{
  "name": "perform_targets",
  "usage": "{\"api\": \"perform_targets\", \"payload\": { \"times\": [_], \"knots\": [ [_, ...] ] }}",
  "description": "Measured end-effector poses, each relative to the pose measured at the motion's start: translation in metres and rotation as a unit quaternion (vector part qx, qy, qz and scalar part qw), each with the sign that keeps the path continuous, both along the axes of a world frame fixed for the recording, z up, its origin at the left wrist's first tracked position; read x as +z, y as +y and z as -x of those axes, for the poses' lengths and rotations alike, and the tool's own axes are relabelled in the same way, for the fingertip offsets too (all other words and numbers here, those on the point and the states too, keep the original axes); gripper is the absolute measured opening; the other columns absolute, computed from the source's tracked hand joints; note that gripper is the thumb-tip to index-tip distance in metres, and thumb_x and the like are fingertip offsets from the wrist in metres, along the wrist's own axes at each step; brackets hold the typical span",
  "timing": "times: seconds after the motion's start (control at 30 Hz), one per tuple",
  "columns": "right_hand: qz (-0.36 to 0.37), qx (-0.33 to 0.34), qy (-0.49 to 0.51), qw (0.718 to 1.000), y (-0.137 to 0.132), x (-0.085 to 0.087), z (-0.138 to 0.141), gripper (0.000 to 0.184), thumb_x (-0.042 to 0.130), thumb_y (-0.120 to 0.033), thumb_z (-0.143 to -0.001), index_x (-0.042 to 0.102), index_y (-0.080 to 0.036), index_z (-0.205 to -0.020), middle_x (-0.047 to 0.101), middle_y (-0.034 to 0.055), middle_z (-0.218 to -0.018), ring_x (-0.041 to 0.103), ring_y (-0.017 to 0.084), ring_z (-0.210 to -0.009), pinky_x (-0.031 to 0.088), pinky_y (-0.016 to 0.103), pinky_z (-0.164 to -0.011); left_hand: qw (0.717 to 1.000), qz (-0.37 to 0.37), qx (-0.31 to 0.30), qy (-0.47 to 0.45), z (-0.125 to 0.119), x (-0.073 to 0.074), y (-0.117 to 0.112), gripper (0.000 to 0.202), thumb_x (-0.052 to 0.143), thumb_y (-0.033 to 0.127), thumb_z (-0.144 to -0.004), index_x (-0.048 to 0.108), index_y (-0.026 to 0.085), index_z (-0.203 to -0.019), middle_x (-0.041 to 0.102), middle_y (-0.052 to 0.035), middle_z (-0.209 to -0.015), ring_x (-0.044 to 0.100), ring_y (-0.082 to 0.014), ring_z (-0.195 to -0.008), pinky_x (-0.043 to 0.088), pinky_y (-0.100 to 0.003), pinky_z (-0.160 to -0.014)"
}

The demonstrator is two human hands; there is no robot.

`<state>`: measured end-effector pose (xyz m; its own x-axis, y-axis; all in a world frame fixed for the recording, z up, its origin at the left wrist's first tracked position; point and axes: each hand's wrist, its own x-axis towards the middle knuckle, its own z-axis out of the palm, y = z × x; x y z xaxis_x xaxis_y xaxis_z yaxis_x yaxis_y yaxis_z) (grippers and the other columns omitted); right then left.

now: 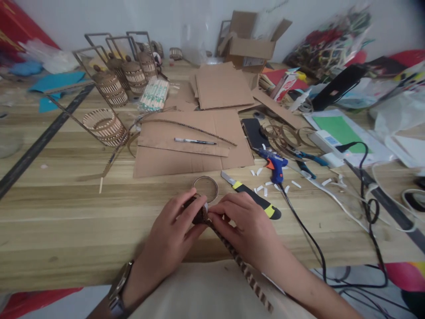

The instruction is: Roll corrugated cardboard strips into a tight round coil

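My left hand [172, 230] curls around a small coil of corrugated cardboard strip [198, 212] near the front edge of the wooden table [66, 221]. My right hand [245, 226] pinches the same strip right next to the coil, and the loose tail of the strip [245, 270] trails back toward my lap. A cardboard ring [206, 186] lies flat on the table just beyond my fingers. A black and yellow utility knife [255, 199] rests right of my right hand.
A blue glue gun [275, 165] with black cord [315, 248], flat cardboard sheets [192, 146] with a pen [195, 141], a phone [255, 132], bamboo-stick baskets in wire frames [109, 88], an open box [249, 44], scissors [308, 161] and clutter at right.
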<state>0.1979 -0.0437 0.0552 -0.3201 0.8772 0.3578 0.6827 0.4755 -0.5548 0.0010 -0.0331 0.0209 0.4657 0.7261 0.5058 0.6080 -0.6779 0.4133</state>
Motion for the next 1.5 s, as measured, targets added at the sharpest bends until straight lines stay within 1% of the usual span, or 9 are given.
{"api": "perform_targets", "payload": {
  "times": [0.43,0.8,1.07,1.17,1.27,1.3,1.37,1.43,1.5],
  "knots": [
    [0.006,-0.011,0.002,1.0,-0.004,-0.005,-0.005,0.019,0.053,-0.017,-0.101,0.069,-0.02,-0.091,0.071,0.0018,-0.079,0.062,0.015,-0.069,0.041,0.029,-0.068,1.0,0.025,-0.006,-0.003,-0.004,-0.003,0.002,0.034,0.057,0.023,-0.099,0.056,0.021,-0.133,0.064,-0.0146,-0.128,0.068,-0.0258,-0.115,0.062,-0.038,-0.095],
    [0.012,-0.013,-0.04,0.999,-0.002,-0.006,-0.004,0.025,0.051,-0.02,-0.102,0.068,-0.02,-0.084,0.069,0.0026,-0.075,0.06,0.015,-0.068,0.041,0.03,-0.068,1.0,-0.002,-0.018,0.017,-0.005,-0.003,0.002,0.032,0.052,0.026,-0.102,0.056,0.015,-0.132,0.064,-0.0183,-0.124,0.069,-0.0274,-0.112,0.063,-0.04,-0.091],
    [0.019,-0.003,-0.018,1.0,-0.002,-0.008,-0.002,0.019,0.053,-0.013,-0.097,0.066,-0.018,-0.084,0.067,0.0015,-0.074,0.059,0.015,-0.067,0.04,0.03,-0.066,1.0,0.015,-0.017,0.015,-0.005,-0.002,0.001,0.032,0.052,0.028,-0.102,0.055,0.018,-0.132,0.065,-0.0164,-0.124,0.069,-0.0271,-0.113,0.064,-0.04,-0.091],
    [0.025,-0.069,0.061,0.995,-0.003,-0.009,-0.007,0.017,0.056,-0.014,-0.096,0.065,-0.021,-0.083,0.068,-0.0005,-0.074,0.061,0.015,-0.068,0.044,0.028,-0.066,0.999,0.041,-0.012,0.0,-0.006,-0.001,0.0,0.034,0.057,0.027,-0.099,0.055,0.021,-0.132,0.065,-0.0142,-0.124,0.069,-0.0266,-0.113,0.063,-0.039,-0.092],
    [-0.04,-0.228,0.203,0.952,-0.004,-0.008,-0.014,0.009,0.057,-0.02,-0.097,0.064,-0.024,-0.092,0.069,-0.0001,-0.082,0.064,0.016,-0.072,0.048,0.028,-0.066,0.999,0.053,-0.008,-0.01,-0.007,-0.001,0.0,0.034,0.059,0.025,-0.098,0.055,0.023,-0.132,0.065,-0.0129,-0.124,0.069,-0.0265,-0.113,0.062,-0.04,-0.094],
    [-0.063,-0.256,0.224,0.938,-0.004,-0.007,-0.016,0.008,0.058,-0.02,-0.097,0.064,-0.025,-0.095,0.069,0.0005,-0.084,0.064,0.016,-0.073,0.049,0.029,-0.067,0.999,0.052,-0.009,-0.01,-0.007,-0.001,0.0,0.034,0.059,0.026,-0.098,0.055,0.024,-0.132,0.065,-0.0127,-0.124,0.069,-0.0265,-0.113,0.062,-0.04,-0.094],
    [-0.071,-0.229,0.195,0.951,-0.005,-0.005,-0.016,0.007,0.061,-0.019,-0.095,0.065,-0.025,-0.094,0.069,0.0002,-0.083,0.065,0.017,-0.074,0.048,0.031,-0.071,0.999,0.05,-0.009,-0.009,-0.007,-0.001,-0.001,0.034,0.059,0.027,-0.099,0.055,0.024,-0.132,0.065,-0.0126,-0.125,0.068,-0.0265,-0.114,0.062,-0.04,-0.094],
    [-0.035,-0.137,0.114,0.983,-0.006,-0.003,-0.014,0.011,0.062,-0.017,-0.094,0.068,-0.025,-0.09,0.071,-0.0003,-0.079,0.066,0.017,-0.075,0.047,0.032,-0.074,0.999,0.05,-0.01,-0.006,-0.007,-0.002,-0.001,0.034,0.058,0.028,-0.099,0.054,0.023,-0.133,0.064,-0.0124,-0.124,0.068,-0.0261,-0.113,0.062,-0.039,-0.094],
    [0.006,-0.064,0.06,0.996,-0.006,-0.003,-0.01,0.014,0.061,-0.015,-0.096,0.07,-0.023,-0.089,0.073,-0.0005,-0.079,0.067,0.016,-0.075,0.044,0.032,-0.074,0.999,0.053,-0.006,-0.004,-0.007,-0.002,-0.002,0.034,0.058,0.029,-0.099,0.054,0.023,-0.133,0.064,-0.0123,-0.125,0.068,-0.0258,-0.113,0.062,-0.038,-0.093]
  ]
}}
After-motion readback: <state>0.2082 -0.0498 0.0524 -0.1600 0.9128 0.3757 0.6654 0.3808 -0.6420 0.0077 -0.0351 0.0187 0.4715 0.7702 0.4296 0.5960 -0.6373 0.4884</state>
